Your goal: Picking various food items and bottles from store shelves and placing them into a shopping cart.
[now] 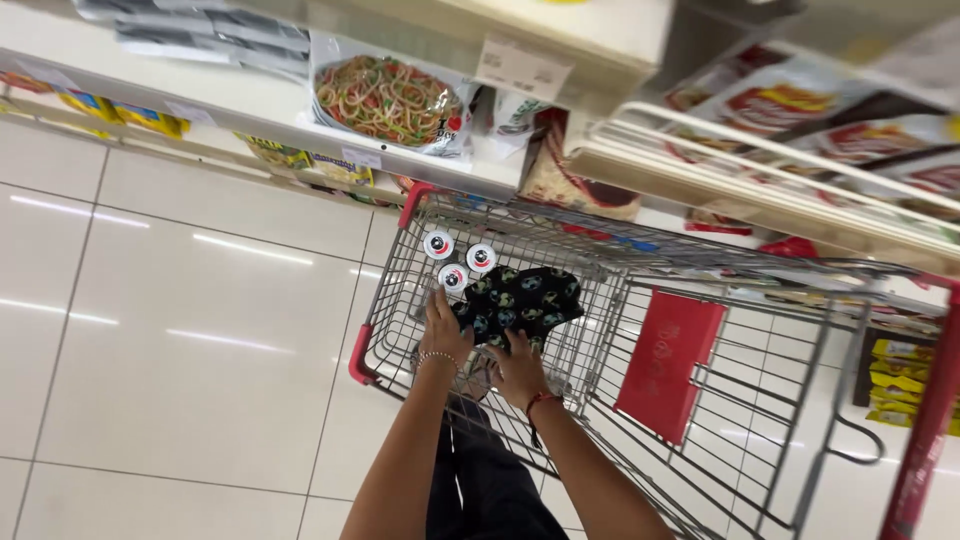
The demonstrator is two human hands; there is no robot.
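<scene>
Hands reach into a wire shopping cart [395,300]: the left hand [443,325] and right hand [518,368] both close their fingers on a dark patterned bag [520,300] at the cart's front end, just beside three round lidded cans [458,260]. A likely mishap is the cans toppling, should the bag drag against them.

Glossy white tiled floor [180,330], stocked shelves [250,95]

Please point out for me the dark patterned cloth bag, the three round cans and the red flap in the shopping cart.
dark patterned cloth bag [520,300]: head view, middle of the fabric.
three round cans [480,258]: head view, top of the right can.
red flap [668,362]: head view, centre of the panel.
</scene>
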